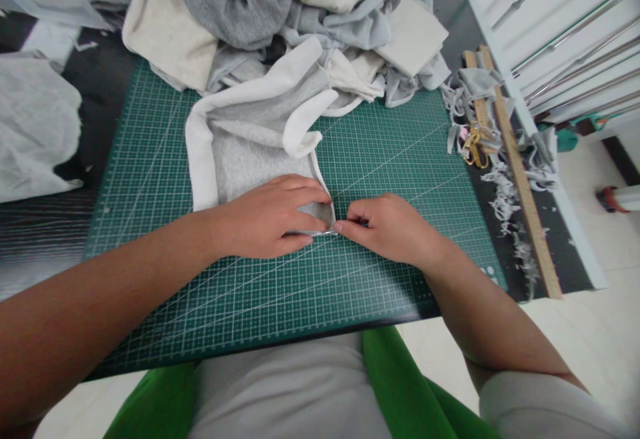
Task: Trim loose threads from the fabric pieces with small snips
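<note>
While the green cutting mat [380, 159] fills most of the black table [30, 239], the person's two hands meet near its middle. Nearest the body, the left hand [273, 215] lies flat, palm down and fingers spread, pressing the lower corner of a grey fabric piece [250, 152] with white edging onto the mat. Just beside it, the right hand [390, 225] is curled, thumb and forefinger pinching the corner's edge; whether a small tool sits in that pinch cannot be told. Farther right, a wooden ruler [520, 172] lies along the table edge among fabric scraps [503, 199], with yellow-handled scissors [475, 145] close by. At the back, a heap of grey and cream fabric pieces [310, 19] overlaps the mat.
</note>
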{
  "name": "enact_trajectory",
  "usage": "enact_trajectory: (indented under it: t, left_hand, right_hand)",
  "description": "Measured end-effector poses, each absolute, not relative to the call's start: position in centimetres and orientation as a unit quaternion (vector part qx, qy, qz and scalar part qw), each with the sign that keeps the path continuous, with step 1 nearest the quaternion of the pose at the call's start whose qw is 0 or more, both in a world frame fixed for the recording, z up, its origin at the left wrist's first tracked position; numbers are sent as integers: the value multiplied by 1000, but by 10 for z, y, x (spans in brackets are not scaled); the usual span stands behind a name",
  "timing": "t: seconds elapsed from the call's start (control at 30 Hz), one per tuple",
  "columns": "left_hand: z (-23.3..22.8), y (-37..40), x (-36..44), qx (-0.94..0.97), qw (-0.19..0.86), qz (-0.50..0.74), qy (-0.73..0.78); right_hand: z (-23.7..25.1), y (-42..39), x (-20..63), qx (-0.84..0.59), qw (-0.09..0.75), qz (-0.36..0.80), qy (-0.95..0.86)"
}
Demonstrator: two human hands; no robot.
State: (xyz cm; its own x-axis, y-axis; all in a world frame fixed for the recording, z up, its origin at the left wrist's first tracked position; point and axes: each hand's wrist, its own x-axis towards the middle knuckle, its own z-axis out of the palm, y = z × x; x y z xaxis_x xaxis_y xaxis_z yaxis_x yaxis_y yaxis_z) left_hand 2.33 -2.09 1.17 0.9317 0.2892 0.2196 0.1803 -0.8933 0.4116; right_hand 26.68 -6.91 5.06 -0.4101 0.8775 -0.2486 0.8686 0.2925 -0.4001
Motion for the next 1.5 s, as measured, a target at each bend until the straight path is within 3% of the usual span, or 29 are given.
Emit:
enact_trajectory:
  t: [1.5]
  left_hand:
    - [11, -20, 23, 962, 195, 144, 122]
  right_hand:
    - [53, -69, 265, -555, -8, 246, -795]
